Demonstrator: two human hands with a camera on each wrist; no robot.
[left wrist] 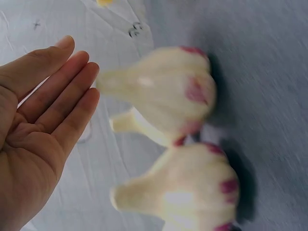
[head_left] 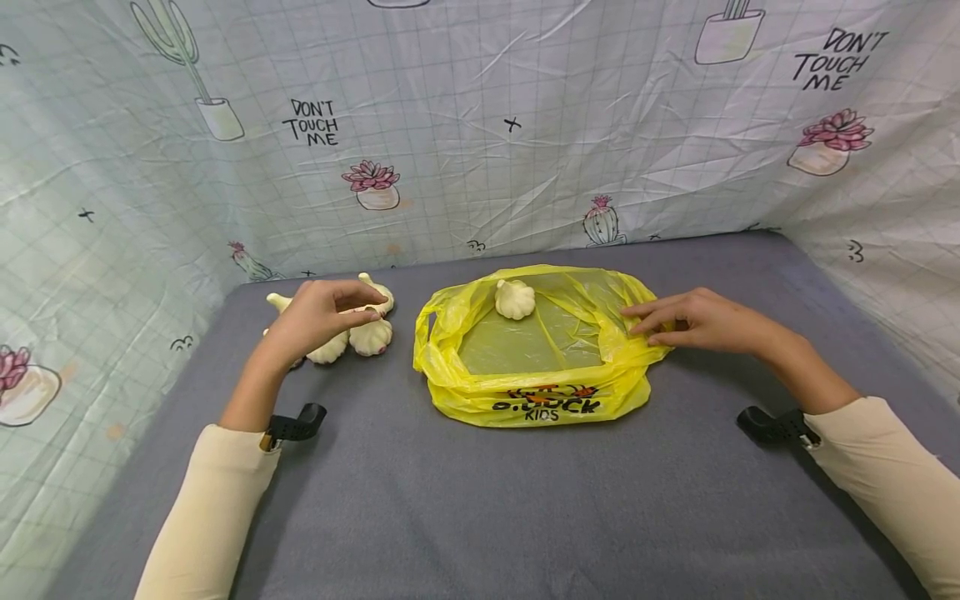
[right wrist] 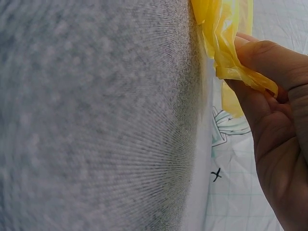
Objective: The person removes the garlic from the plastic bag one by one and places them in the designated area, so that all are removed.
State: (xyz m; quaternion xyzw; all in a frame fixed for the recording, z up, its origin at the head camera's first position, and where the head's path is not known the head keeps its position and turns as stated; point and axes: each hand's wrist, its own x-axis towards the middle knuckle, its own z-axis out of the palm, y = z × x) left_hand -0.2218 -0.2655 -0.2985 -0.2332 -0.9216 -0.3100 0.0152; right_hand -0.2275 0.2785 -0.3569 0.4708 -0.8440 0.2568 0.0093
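Note:
A yellow plastic bag [head_left: 536,400] with dark printed lettering sits with its mouth spread wide. One garlic bulb [head_left: 515,299] lies inside it, toward the back. My right hand [head_left: 705,323] pinches the bag's right edge; in the right wrist view a fold of yellow plastic [right wrist: 226,53] is between thumb and fingers. To the left, several pale garlic bulbs [head_left: 371,337] with purple patches lie together, partly hidden by my left hand [head_left: 318,317]. That hand hovers over them, holding nothing. In the left wrist view its fingers [left wrist: 67,103] extend beside the stem of a garlic bulb [left wrist: 159,91].
A grey cloth covers the table [head_left: 480,508]. Behind and at the sides hangs a pale curtain [head_left: 465,100] printed with cacti and words. A black strap device [head_left: 298,422] is on the left wrist, and another black device [head_left: 772,425] on the right.

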